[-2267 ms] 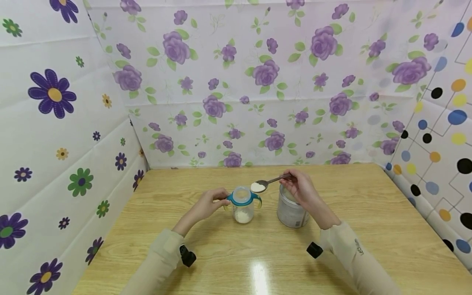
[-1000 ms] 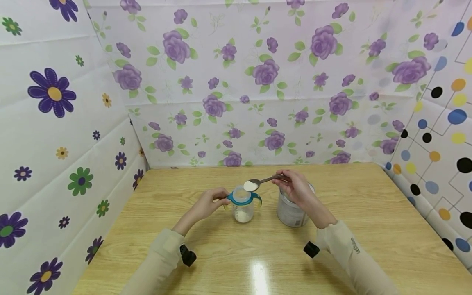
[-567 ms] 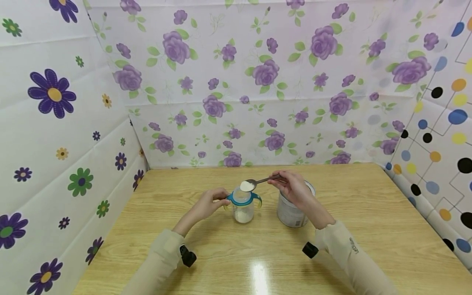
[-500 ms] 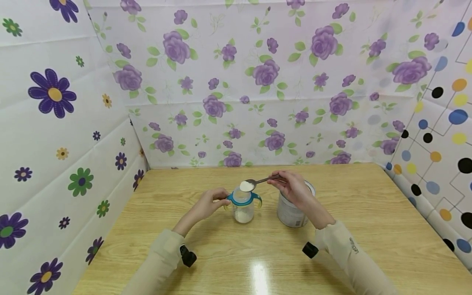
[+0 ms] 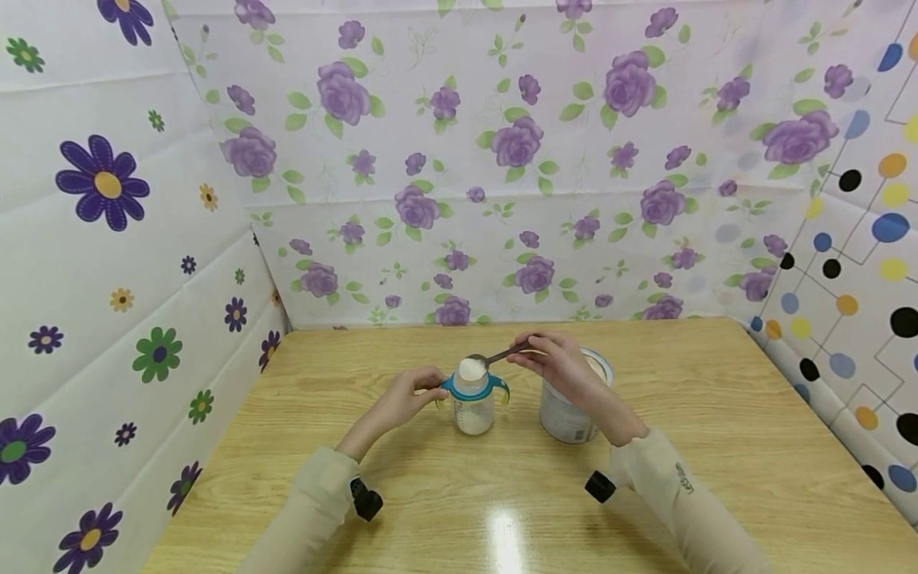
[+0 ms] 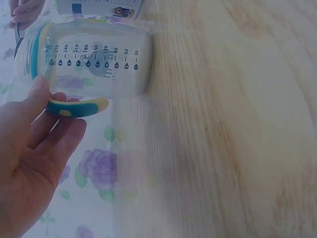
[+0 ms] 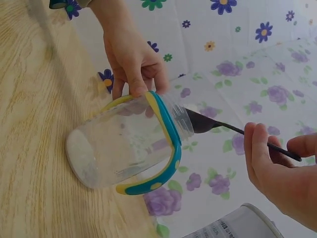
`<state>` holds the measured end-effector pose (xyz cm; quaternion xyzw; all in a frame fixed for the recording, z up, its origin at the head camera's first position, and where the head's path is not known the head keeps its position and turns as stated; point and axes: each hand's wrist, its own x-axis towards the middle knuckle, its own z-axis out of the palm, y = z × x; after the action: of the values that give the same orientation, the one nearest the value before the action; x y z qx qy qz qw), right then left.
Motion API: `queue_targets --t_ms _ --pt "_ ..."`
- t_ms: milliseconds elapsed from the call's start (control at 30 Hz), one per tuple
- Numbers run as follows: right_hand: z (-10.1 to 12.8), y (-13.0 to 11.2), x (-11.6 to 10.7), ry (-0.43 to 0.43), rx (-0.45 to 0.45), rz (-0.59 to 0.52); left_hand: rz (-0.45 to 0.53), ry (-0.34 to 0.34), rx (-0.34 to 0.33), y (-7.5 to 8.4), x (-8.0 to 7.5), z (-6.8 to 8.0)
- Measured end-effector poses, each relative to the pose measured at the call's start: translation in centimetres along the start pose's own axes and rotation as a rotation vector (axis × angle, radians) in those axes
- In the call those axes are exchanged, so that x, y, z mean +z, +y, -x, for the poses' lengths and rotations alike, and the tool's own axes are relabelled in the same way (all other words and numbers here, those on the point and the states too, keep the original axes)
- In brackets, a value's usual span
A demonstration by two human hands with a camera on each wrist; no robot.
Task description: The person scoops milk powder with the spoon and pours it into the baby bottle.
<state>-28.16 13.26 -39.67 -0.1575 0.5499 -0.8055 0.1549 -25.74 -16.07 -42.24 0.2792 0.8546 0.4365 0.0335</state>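
A clear baby bottle (image 5: 473, 414) with a teal and yellow two-handled collar stands upright on the table, pale powder at its bottom. My left hand (image 5: 402, 399) pinches the collar at its left handle, thumb and fingers on it in the left wrist view. My right hand (image 5: 562, 371) grips the handle of a dark metal spoon (image 7: 203, 122). The spoon's bowl is tilted at the bottle's open mouth, with white powder (image 5: 472, 370) there. Below and behind my right hand stands an open metal can (image 5: 570, 414), partly covered by that hand.
The wooden table (image 5: 430, 510) reaches to a flower-printed cloth (image 5: 445, 239) at the back. Patterned cloths also hang at the left and right sides. A black wrist camera (image 5: 600, 486) sits at my right sleeve, another (image 5: 366, 500) at my left.
My right hand has carried the spoon leftward from beside the can to over the bottle's mouth, and its bowl has tipped down. The left hand and bottle have stayed in place.
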Motion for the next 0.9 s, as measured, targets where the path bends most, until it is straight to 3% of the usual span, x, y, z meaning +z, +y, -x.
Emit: queue_targets --t_ms 900 --pt "0.7 0.8 1.4 -0.194 -0.176 0.405 0.001 0.017 -0.009 -0.1 0.1 -0.1"
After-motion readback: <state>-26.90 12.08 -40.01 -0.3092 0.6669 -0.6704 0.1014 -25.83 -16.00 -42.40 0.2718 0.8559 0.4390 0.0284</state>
